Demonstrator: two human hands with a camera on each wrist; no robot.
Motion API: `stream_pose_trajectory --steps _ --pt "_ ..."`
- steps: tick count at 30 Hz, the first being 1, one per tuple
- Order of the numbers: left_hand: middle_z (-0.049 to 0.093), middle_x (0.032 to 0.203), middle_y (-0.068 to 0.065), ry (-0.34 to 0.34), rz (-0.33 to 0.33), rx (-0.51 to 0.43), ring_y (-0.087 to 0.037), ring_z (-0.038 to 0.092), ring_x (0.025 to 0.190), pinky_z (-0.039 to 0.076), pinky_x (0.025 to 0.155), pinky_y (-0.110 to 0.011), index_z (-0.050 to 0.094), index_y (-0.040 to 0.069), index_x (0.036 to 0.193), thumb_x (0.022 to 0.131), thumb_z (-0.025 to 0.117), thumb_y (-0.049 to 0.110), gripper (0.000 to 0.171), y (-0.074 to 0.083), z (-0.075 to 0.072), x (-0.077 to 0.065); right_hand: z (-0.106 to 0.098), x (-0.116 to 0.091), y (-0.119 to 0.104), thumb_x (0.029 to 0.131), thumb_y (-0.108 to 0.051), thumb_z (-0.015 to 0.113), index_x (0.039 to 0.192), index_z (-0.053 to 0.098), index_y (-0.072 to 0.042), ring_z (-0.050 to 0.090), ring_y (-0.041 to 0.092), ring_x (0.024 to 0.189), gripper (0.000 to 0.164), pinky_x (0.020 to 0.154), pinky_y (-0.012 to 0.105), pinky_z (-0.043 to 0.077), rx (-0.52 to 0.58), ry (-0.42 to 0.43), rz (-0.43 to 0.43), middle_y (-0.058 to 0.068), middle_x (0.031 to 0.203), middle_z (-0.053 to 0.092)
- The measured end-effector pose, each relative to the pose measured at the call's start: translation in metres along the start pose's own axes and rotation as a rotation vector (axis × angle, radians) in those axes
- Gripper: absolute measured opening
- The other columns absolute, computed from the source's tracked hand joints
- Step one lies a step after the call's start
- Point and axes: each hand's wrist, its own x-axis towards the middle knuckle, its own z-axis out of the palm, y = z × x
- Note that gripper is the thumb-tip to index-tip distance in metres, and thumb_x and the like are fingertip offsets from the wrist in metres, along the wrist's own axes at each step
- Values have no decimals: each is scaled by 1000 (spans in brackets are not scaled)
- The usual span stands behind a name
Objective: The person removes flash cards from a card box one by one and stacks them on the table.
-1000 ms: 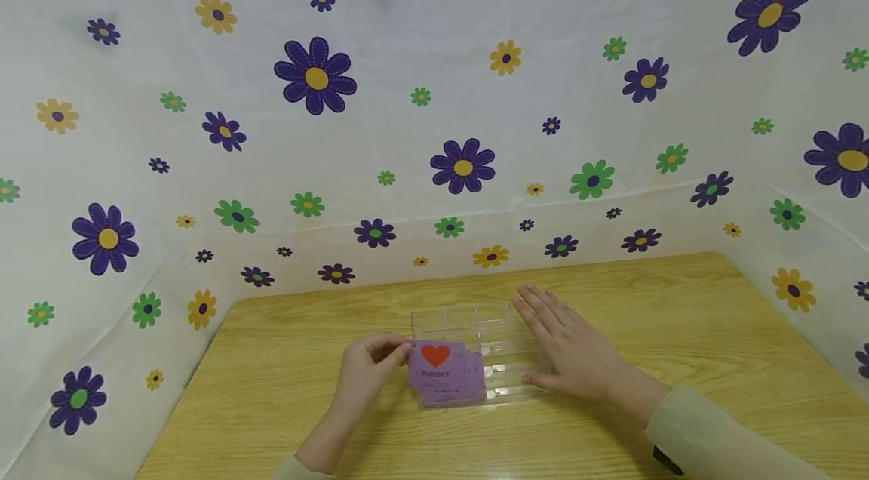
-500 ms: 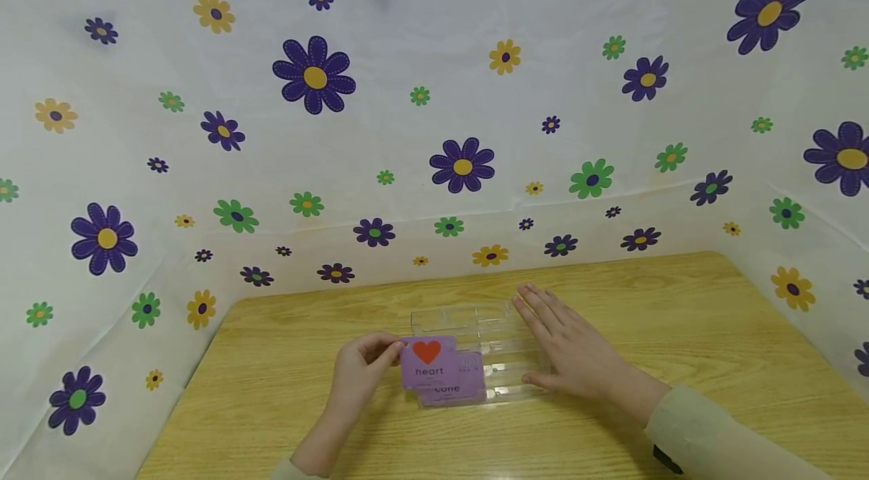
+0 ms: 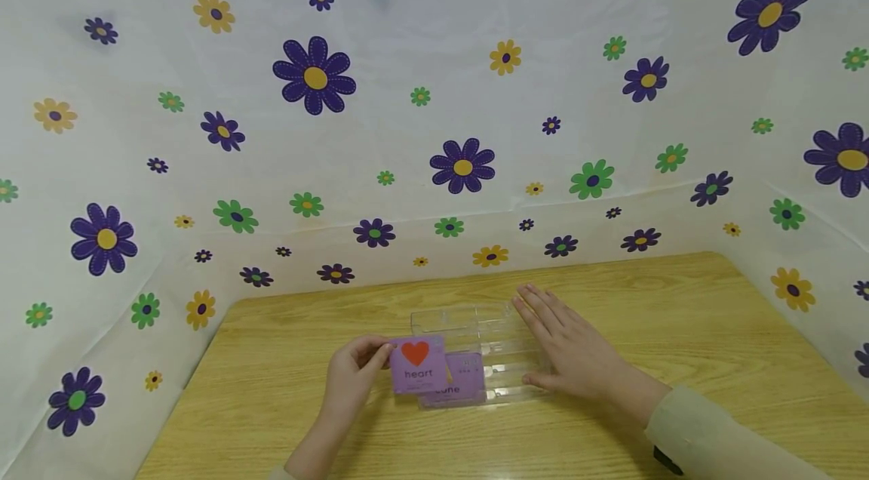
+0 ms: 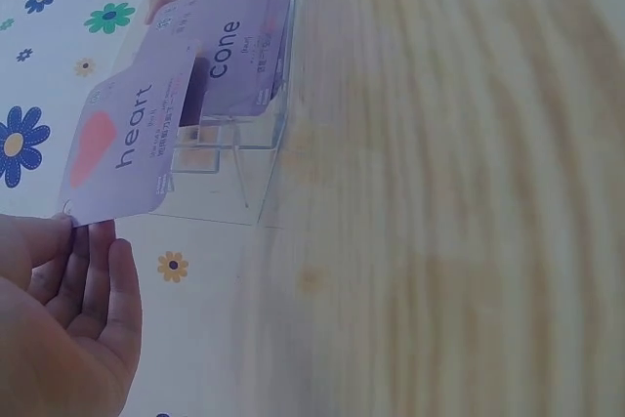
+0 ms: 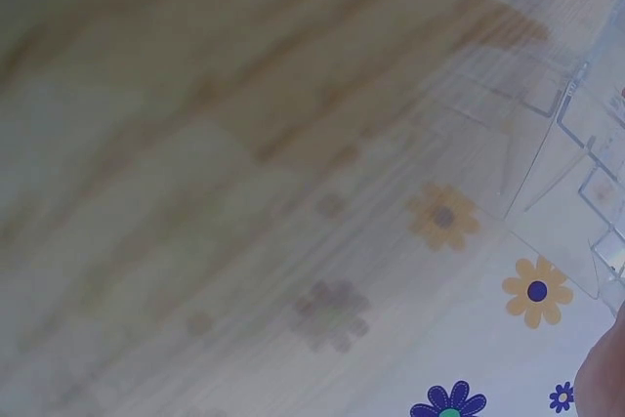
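A purple card with a red heart and the word "heart" [image 3: 418, 368] is pinched at its upper left corner by my left hand [image 3: 353, 373]. Behind it, a purple card reading "cone" [image 3: 465, 378] stands in the front left part of a clear plastic rack [image 3: 444, 320]. The heart card overlaps the cone card's left side; in the left wrist view the cone card [image 4: 239, 56] shows whole lettering. My right hand [image 3: 570, 348] rests with straight fingers on the rack's right side, covering that end. Only a sliver of the right hand [image 5: 604, 378] enters the right wrist view.
The rack has several stepped slots [image 3: 505, 370] to the right of the cards. It stands on a wood-grain table [image 3: 271, 367]. A white cloth with printed flowers [image 3: 380, 125] rises behind the table and along both sides.
My left hand has drawn the heart card leftward, uncovering more of the cone card and turning slightly. My right hand and the rack have stayed in place.
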Motion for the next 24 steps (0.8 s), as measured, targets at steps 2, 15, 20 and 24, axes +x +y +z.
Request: stream_pose_trajectory --steps 2,15,20,24 --pt "77 105 -22 -1 4 -10 -1 68 80 64 80 -23 74 -9 106 100 69 -3 10 -2 -1 0 0 0 0 86 -73 72 166 23 2 29 40 160 120 132 29 -15 5 -4 2 22 175 21" --pt "76 108 -23 29 -17 25 2 67 82 64 81 -23 71 -11 111 103 66 0 15 -9 -11 -2 0 0 0 86 -74 71 166 23 1 29 40 159 120 132 28 -15 -6 2 3 21 175 23" --pt "76 108 -25 54 -15 30 4 67 81 63 80 -21 71 -13 112 102 66 -3 15 -12 -17 -2 1 0 0 87 -73 71 166 22 1 27 39 161 119 132 29 -14 2 2 3 21 176 20" --pt "76 107 -25 68 -19 51 4 66 78 63 78 -20 71 -13 112 102 66 -3 15 -16 -21 -2 1 0 0 87 -74 70 166 21 1 27 39 161 119 132 29 -15 -2 -3 2 21 176 20"
